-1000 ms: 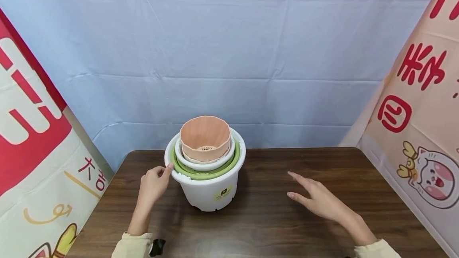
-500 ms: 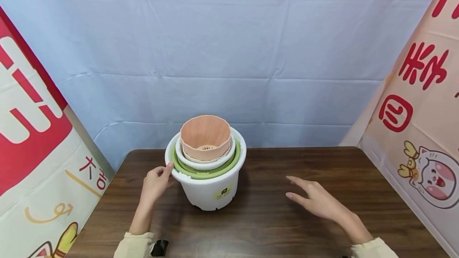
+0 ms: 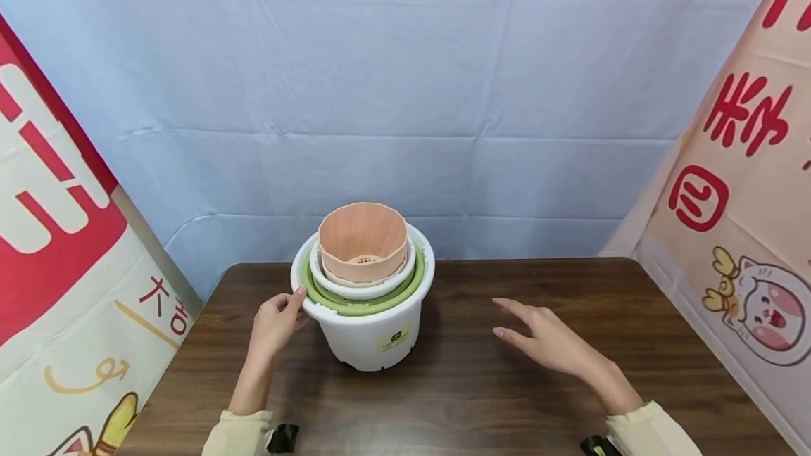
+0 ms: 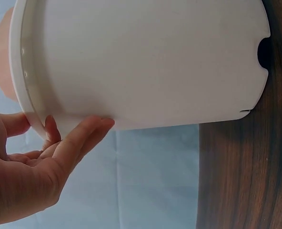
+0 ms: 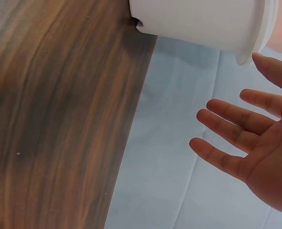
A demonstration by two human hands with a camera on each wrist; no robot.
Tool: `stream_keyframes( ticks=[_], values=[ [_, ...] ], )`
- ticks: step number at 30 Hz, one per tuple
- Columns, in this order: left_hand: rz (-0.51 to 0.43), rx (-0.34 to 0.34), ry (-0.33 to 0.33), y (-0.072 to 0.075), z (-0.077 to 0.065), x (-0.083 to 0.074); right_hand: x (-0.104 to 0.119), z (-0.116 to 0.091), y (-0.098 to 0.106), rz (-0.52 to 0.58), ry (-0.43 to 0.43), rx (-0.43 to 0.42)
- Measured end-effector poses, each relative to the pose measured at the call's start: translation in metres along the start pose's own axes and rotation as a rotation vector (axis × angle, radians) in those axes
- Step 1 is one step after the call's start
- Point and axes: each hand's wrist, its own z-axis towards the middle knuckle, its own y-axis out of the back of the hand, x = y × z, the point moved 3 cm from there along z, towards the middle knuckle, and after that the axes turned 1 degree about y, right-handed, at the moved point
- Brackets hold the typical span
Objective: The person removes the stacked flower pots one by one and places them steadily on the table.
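Note:
A large white flowerpot (image 3: 355, 333) with a yellow label stands upright on the table. Nested inside it are a green pot (image 3: 361, 308), a smaller white pot (image 3: 355, 293) and, on top, a terracotta-coloured pot (image 3: 362, 231) with a wavy rim and drain holes. My left hand (image 3: 274, 326) pinches the big pot's rim at its left side, thumb on top and fingers under the lip, as the left wrist view shows. To the right of the pots my right hand (image 3: 548, 340) hovers over the table with fingers spread and nothing in it.
The dark wood-grain table (image 3: 469, 407) carries the stack left of its middle. Behind it hangs a pale blue cloth (image 3: 405, 90). Printed banners flank the table, a red and white one (image 3: 57, 195) at left and a pinkish one (image 3: 747, 231) at right.
My right hand has moved a little left, toward the pots. The left hand keeps its pinch on the rim, and the stack has stayed in place.

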Motion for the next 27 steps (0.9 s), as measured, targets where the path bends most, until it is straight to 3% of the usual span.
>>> stream_keyframes(
  ticks=[5,14,27],
  values=[
    [-0.015,0.009,-0.002,0.0,0.0,0.001,0.007,0.011,0.002,0.013,0.01,0.003],
    [-0.026,0.012,-0.009,0.0,0.001,0.002,0.022,0.034,0.009,0.025,0.102,-0.02],
    [-0.043,0.007,-0.022,-0.001,0.002,0.002,0.053,0.077,0.02,0.207,0.093,0.007]
  ],
)
